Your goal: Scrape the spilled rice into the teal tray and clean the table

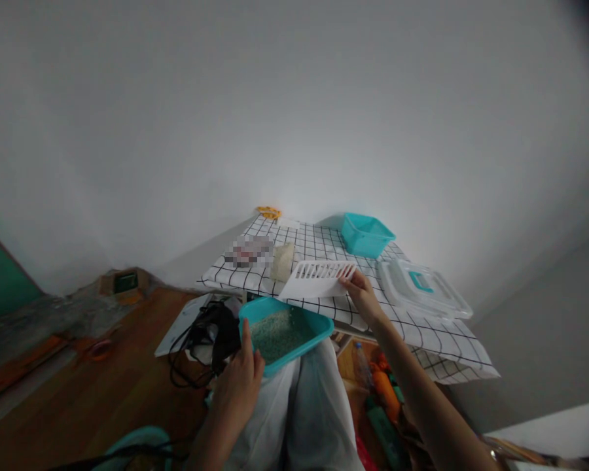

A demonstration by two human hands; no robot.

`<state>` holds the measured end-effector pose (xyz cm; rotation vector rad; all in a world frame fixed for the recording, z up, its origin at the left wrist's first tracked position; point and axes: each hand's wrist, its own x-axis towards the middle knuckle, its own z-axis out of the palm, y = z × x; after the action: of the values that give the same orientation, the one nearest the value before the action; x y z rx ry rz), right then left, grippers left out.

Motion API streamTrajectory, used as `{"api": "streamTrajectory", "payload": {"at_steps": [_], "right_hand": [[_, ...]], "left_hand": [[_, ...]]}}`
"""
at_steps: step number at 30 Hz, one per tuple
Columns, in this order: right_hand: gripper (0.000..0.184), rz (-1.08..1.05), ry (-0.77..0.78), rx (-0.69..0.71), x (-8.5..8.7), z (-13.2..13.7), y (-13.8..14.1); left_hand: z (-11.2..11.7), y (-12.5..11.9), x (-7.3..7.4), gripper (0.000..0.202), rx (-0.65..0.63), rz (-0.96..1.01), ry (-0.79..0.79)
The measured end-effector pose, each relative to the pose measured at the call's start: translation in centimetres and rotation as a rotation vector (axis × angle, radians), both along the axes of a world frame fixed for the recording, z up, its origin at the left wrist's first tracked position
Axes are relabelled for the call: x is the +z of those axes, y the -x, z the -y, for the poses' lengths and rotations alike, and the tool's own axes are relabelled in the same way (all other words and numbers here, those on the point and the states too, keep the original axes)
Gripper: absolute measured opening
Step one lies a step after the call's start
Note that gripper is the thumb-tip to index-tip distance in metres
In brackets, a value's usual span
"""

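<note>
White slotted panel (314, 286), teal tub (304, 325)
Right hand (360, 294) pinches the panel; left hand's (240, 378) grip is unclear; keeping the tub level should prevent spills.

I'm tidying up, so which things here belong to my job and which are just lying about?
Apparently in use:
white slotted panel, in right hand;
teal tub of granules, at left hand.

Probably lying about:
yellow item;
black bundle;
orange item;
perhaps teal basket and pale packet, both untouched.
</note>
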<state>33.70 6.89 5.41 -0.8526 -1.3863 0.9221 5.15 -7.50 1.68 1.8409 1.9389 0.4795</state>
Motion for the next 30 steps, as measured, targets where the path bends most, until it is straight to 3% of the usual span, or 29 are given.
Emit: {"api": "streamTrajectory", "payload": {"at_steps": [10,16,24,30], "right_hand": [[0.017,0.015,-0.045,-0.150,-0.6,-0.3,1.0],[0.022,0.026,-0.041,-0.101,-0.7,-0.8,0.4],[0.022,0.002,-0.088,-0.191,-0.6,-2.1,1.1],[0.023,0.041,-0.058,-0.101,0.2,-2.5,0.7]], "left_hand": [[0.2,0.0,0.3,0.064,-0.014,0.000,0.007],[0.2,0.1,0.2,0.064,-0.015,0.002,-0.015],[0.2,0.1,-0.1,0.064,-0.009,-0.002,-0.011],[0.1,0.2,0.0,0.063,-0.013,0.004,-0.013]]}}
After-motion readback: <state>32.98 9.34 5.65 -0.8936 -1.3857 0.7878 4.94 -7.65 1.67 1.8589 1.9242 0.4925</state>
